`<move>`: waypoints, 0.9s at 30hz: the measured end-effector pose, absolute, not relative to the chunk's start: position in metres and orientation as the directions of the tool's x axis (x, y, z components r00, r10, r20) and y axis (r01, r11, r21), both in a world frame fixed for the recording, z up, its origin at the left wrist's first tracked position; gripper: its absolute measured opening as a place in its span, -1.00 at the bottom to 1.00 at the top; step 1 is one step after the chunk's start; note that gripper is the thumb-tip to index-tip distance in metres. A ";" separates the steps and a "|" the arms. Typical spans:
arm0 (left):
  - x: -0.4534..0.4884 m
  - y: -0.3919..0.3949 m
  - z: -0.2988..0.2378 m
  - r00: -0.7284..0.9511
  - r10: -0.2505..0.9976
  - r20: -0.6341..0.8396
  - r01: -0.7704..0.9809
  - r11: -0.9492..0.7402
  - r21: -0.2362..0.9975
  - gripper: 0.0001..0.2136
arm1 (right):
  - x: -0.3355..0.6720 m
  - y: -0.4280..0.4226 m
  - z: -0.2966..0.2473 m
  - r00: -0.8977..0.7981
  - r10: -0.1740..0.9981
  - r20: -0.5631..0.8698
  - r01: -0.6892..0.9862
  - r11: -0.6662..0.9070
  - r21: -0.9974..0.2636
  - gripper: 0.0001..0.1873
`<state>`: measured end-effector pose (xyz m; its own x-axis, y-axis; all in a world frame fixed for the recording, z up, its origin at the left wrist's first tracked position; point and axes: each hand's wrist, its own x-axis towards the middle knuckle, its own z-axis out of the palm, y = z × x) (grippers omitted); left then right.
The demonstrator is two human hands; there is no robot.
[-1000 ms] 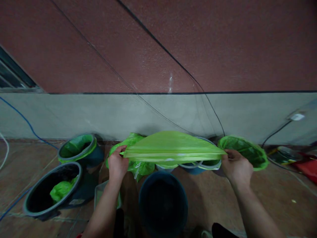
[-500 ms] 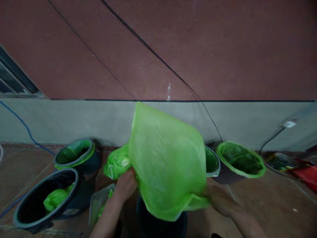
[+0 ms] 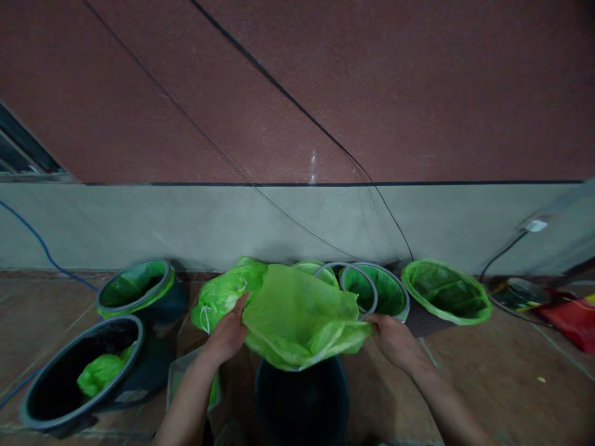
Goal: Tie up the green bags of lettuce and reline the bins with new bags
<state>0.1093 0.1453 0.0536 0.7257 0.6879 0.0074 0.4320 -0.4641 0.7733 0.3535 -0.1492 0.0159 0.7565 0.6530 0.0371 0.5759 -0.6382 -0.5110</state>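
A light green plastic bin liner (image 3: 302, 310) is stretched between my two hands, its mouth spread sideways. My left hand (image 3: 230, 331) pinches its left edge, and my right hand (image 3: 393, 337) grips its right edge. Directly below the liner stands a dark bin (image 3: 302, 402) with a bare inside. Just behind my left hand lies a bulging, tied green bag (image 3: 218, 297). A loose grey ring (image 3: 372, 282) rests by the lined bins, partly hidden behind the liner.
Lined bins stand along the wall: one at the left (image 3: 134, 288), one behind my right hand (image 3: 381, 291), one farther right (image 3: 446, 291). A wide dark bin (image 3: 83, 371) holds crumpled green plastic. A clear tub (image 3: 174, 378) sits by my left arm. Red material (image 3: 571, 322) lies far right.
The liner has come down from a raised, billowed shape to a lower, flatter one, uncovering the grey ring and bins behind. Both hands still hold it; my right hand has moved up and slightly inward.
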 end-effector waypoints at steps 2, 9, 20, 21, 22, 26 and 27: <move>0.115 0.141 0.055 0.725 0.688 0.010 0.428 -0.463 0.776 -0.34 | 0.352 -0.139 0.020 0.760 0.644 0.084 0.590 -0.631 -0.503 -0.61; 0.137 0.090 0.061 0.903 0.423 0.073 0.182 -0.532 0.827 -0.26 | 0.311 -0.098 0.033 0.648 0.690 0.323 0.643 -0.268 -0.718 -0.62; 0.146 0.032 0.051 0.973 0.204 -0.105 0.123 -0.079 0.989 -0.79 | 0.286 -0.104 0.072 0.477 0.876 0.073 0.102 0.028 -0.994 -0.77; 0.142 0.029 0.047 0.964 0.196 -0.182 0.187 -0.006 0.982 -0.87 | 0.301 -0.112 0.071 0.583 0.811 0.050 0.083 0.002 -0.997 -0.71; 0.137 0.026 0.044 0.950 0.181 -0.255 0.251 0.046 0.967 -0.90 | 0.314 -0.119 0.067 0.678 0.735 0.028 0.082 -0.038 -0.996 -0.63; 0.115 0.026 0.028 0.891 0.041 -0.452 0.453 -0.061 0.889 -0.78 | 0.329 -0.131 0.022 0.762 0.615 -0.201 0.208 -0.527 -0.824 -0.26; 0.110 0.029 0.022 0.874 0.021 -0.485 0.483 -0.148 0.863 -0.76 | 0.320 -0.129 0.006 0.722 0.631 -0.284 0.249 -0.620 -0.744 -0.17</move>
